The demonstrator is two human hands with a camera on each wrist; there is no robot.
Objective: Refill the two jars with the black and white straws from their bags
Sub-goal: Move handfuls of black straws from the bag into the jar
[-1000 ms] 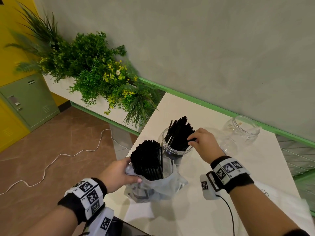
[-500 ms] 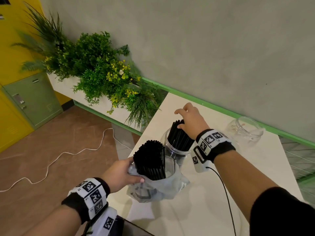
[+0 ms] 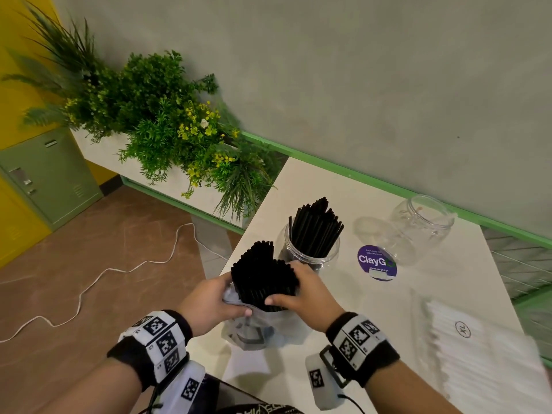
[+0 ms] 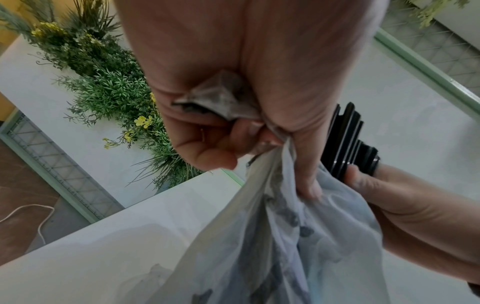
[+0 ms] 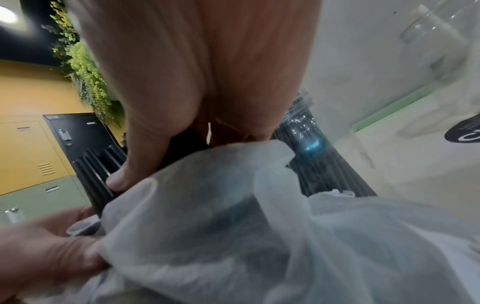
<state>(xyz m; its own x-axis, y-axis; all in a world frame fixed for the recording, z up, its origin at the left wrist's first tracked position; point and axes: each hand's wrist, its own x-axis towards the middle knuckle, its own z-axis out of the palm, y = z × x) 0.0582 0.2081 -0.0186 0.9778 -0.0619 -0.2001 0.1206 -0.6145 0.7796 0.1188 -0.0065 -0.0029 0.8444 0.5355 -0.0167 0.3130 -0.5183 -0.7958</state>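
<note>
A bundle of black straws (image 3: 263, 276) stands upright in a crumpled clear plastic bag (image 3: 263, 330) on the white table (image 3: 373, 309). My left hand (image 3: 209, 303) grips the bag's rim (image 4: 221, 98) in a fist. My right hand (image 3: 301, 294) wraps around the bundle (image 5: 96, 174), thumb in front and fingers behind it. Just behind stands a clear jar (image 3: 310, 252) holding black straws (image 3: 316, 225). A second clear jar (image 3: 418, 225) stands empty at the back right. A bag of white straws (image 3: 478, 348) lies on the table at the right.
A round purple sticker (image 3: 377, 262) lies on the table between the jars. Planter with green plants (image 3: 167, 127) sits left of the table beyond its edge. A white cable (image 3: 89, 282) trails over the brown floor. Green lockers (image 3: 50, 171) stand at the far left.
My right hand left the straws in the jar and came back to the bag, where it now holds the black bundle. The left hand kept its hold on the bag.
</note>
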